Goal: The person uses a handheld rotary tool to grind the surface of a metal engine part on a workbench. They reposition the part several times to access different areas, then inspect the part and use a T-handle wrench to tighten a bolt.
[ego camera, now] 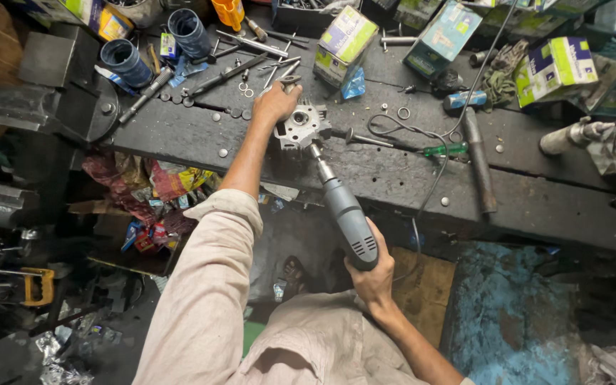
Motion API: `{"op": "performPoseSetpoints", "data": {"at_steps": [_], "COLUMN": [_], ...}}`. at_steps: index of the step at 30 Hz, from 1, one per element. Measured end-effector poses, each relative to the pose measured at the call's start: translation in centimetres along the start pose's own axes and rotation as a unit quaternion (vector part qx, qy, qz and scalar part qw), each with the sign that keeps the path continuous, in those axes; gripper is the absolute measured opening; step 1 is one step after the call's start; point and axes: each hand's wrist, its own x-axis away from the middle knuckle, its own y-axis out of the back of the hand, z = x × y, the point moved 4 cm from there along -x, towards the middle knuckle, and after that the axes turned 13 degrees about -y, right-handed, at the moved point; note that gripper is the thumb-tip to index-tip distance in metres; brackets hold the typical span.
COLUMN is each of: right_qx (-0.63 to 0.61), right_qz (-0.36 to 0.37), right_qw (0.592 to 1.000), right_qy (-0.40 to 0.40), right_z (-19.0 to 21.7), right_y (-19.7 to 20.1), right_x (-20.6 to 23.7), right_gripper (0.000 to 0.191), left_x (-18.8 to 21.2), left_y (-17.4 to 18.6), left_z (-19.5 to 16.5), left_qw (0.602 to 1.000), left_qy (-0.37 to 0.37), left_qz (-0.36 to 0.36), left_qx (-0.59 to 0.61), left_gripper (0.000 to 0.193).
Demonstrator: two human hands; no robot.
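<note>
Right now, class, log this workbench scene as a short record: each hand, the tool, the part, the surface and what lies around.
left hand: left hand presses down on the metal part
right hand: right hand grips the grey power tool
tool tip: at the near edge of the metal part
surface: dark workbench
nearby: green-handled screwdriver, loose washers, cardboard boxes, blue cups
cable: runs from the bench edge up across the bench

Person is wearing a loose, pale beige shirt, creased, filling the lower centre of the frame. Left sleeve (204, 285) is sitting rolled near the elbow, forearm bare. Right forearm is showing bare at lower right.
</note>
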Motion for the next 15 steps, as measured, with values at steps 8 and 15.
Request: {"op": "performPoseSetpoints", "data": {"at_steps": [8,15], "right_qx": [0.092,0.301], "right_qz": [-0.025,0.038], "right_qw": [0.995,0.945], "right_qy": [0.021,-0.122], "right_z": [3.2,6.4], "right_y": [0.8,4.3], "right_x": [-0.4,-2.8], "right_gripper": [0.080,0.097], "left_x": [1.0,1.4], "left_y": [0.2,0.4], "left_z": [-0.3,-0.3], "left_qw": [0.999,0.999], "left_qy": [-0.017,-0.023], "left_qz": [-0.032,-0.047], "left_qx": [0.010,0.015], "left_gripper": [0.075,0.071]}}
